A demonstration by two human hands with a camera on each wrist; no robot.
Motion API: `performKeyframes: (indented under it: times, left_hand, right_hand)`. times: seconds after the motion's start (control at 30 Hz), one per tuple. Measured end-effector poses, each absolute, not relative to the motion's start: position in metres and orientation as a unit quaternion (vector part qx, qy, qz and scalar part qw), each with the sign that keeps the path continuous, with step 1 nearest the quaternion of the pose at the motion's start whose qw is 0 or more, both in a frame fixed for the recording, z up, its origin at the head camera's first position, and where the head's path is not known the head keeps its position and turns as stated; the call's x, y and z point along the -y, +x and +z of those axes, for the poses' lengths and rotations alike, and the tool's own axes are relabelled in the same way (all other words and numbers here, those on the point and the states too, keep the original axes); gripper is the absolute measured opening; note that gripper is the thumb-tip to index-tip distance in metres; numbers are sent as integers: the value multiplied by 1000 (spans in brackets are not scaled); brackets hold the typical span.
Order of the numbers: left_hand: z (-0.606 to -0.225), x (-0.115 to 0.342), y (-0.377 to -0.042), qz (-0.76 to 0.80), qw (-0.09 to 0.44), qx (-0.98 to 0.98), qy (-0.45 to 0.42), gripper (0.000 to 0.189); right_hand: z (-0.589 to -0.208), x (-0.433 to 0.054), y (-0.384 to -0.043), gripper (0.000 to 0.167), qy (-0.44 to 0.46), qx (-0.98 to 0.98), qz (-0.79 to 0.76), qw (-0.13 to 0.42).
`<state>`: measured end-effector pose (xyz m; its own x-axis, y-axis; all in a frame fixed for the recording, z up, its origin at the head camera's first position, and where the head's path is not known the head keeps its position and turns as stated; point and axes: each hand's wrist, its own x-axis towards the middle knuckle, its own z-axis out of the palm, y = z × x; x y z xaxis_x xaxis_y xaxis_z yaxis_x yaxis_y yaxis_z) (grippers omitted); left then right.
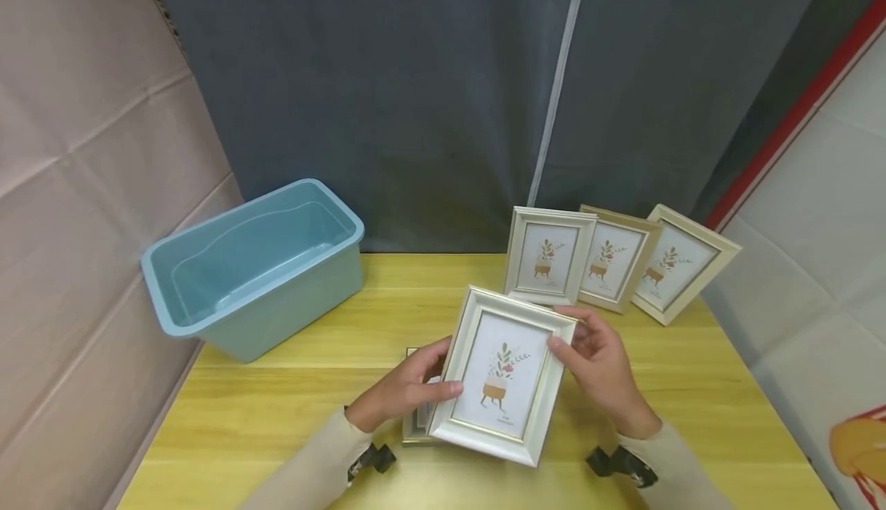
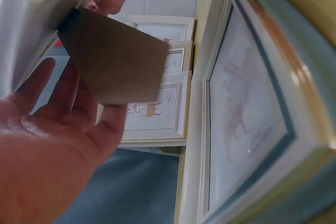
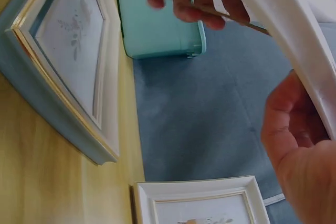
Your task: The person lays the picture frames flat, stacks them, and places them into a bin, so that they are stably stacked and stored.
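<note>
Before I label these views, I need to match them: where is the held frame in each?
Head: held frame, lower centre, picture side showing.
Left wrist: upper left, its brown stand showing.
Right wrist: upper right, edge-on.
Shared landmark: lying frame, at lower centre, right and upper left respectively.

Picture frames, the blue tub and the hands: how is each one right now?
Held frame: lifted, tilted
Its back stand: swung out
Flat frame: lying face up
Three back frames: standing up
Blue tub: upright, open-topped
Left hand: gripping the held frame
Right hand: gripping it too
</note>
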<state>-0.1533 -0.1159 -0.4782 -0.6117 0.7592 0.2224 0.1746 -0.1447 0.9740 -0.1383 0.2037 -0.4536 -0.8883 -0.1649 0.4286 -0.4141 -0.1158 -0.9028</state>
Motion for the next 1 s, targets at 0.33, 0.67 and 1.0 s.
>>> performKeyframes:
  times: [0.33,0.67,1.0]
  left_hand:
    - [-484,123,-139,668,210,-624,347,58]
    - [-491,126,-130,695,175,-629,303,69]
    - [-497,121,-122,737,123,-626,222,76]
  right_hand:
    - [-459,-200,-140,41,152,631,755,88]
    - [-462,-201,-143,36,85,618,777,89]
    - [-463,-199,-146,36,-1,616,781,104]
